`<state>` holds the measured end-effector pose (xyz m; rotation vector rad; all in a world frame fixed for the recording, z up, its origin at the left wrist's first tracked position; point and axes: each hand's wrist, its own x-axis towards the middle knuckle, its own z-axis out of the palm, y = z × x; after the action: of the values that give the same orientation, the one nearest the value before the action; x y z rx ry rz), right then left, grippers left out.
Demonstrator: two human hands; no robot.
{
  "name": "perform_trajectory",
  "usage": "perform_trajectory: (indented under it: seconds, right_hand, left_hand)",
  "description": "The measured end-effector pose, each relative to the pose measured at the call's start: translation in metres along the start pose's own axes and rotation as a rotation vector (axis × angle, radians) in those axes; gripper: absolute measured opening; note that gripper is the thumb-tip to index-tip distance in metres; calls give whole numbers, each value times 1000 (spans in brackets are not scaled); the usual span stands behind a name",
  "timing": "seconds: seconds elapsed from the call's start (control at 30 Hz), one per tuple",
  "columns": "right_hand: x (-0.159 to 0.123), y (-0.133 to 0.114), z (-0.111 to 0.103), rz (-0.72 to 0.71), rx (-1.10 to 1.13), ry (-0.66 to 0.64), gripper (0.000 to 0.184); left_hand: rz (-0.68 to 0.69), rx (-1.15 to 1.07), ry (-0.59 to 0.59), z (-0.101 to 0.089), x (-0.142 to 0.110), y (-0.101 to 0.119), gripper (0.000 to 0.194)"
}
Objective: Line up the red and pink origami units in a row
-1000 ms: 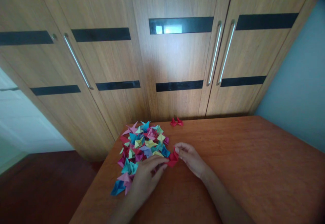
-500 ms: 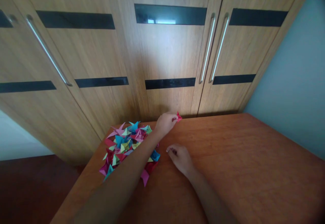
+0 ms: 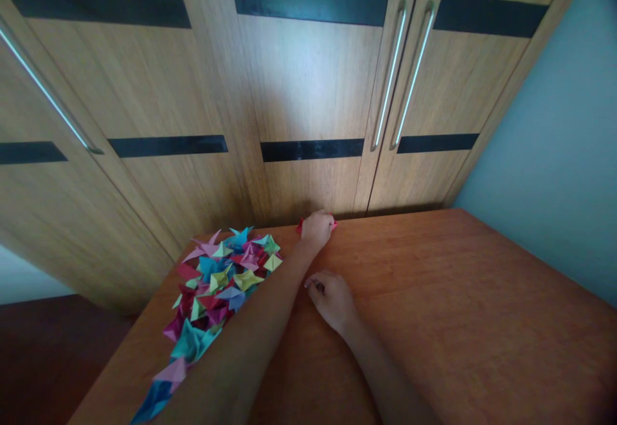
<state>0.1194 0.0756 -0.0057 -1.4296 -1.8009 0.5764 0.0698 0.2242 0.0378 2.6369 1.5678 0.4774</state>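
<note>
My left hand [image 3: 318,227] is at the far edge of the table, its fingers closed on a red origami crane [image 3: 334,223]. Red paper also shows on the left side of that hand; I cannot tell whether it belongs to the same crane. Nearer to me, my right hand [image 3: 333,301] rests on the table with its fingers curled in and no object visible in them. To the left lies a heap of origami cranes [image 3: 232,298] in pink, blue, green, yellow, red and purple. My left forearm hides part of the heap.
The brown wooden table [image 3: 448,309] extends to the right. Behind it stands a wooden wardrobe [image 3: 308,90] with dark strips and long metal handles [image 3: 389,78]. A pale blue wall [image 3: 544,155] borders the right side, and dark floor [image 3: 58,354] shows at the left.
My left hand has lowered and turned at the table's far edge, still with the red crane. My right hand stays curled on the table. The view has shifted, uncovering more cranes at the lower left.
</note>
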Motion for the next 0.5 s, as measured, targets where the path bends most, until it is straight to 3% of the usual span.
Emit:
perform_trajectory:
  seconds: [0.5]
  right_hand:
    - [1,2,1,-5,-39,-6,19]
  left_hand:
    - [-23,28,11,6,-3,6,18]
